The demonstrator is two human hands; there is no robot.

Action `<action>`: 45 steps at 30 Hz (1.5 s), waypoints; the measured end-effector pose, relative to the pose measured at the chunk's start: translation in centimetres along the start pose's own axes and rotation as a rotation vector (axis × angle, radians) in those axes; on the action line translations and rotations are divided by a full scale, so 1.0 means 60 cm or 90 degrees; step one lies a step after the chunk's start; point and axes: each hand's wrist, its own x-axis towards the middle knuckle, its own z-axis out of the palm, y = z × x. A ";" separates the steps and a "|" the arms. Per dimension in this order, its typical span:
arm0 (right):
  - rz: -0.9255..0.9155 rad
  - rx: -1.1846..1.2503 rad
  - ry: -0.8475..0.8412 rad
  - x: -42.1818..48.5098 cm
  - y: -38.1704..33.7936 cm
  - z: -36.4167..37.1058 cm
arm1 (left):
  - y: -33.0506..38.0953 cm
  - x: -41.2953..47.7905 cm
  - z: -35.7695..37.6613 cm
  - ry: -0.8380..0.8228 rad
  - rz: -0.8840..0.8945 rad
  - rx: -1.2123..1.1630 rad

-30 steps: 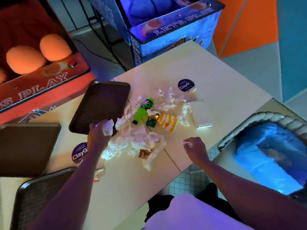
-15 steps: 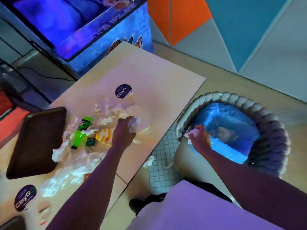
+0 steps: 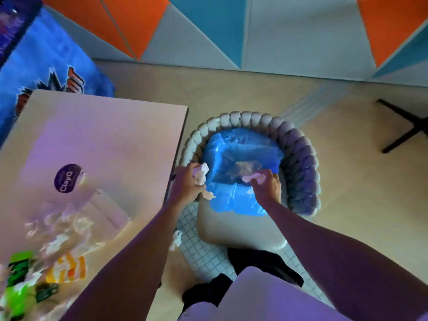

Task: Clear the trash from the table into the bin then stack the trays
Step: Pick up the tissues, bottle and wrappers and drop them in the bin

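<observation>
Over the braided-rim bin with its blue liner, both hands hang close together: the left hand, at the rim nearest the surface, has its fingers curled round a crumpled napkin, and the right hand pinches a small paper scrap above the liner. Blurred tissues, a green bottle and a striped wrapper lie on the surface's near left part.
</observation>
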 end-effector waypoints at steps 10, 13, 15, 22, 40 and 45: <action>0.019 0.040 0.080 0.108 0.034 -0.017 | 0.039 0.179 0.143 -0.104 -0.016 -0.058; -0.008 0.028 0.022 0.123 0.035 -0.015 | 0.051 0.203 0.158 -0.115 -0.002 -0.029; -0.016 0.009 0.003 0.131 0.039 -0.016 | 0.053 0.205 0.158 -0.114 0.011 0.003; 0.009 0.031 0.027 0.130 0.037 -0.014 | 0.020 0.162 0.131 -0.058 -0.022 0.011; -0.296 -0.158 -0.308 -0.137 -0.162 0.197 | -0.238 -0.268 -0.071 0.213 -0.258 -0.122; -0.419 -0.225 -0.423 -0.273 -0.182 0.279 | -0.336 -0.428 -0.089 0.298 -0.348 -0.217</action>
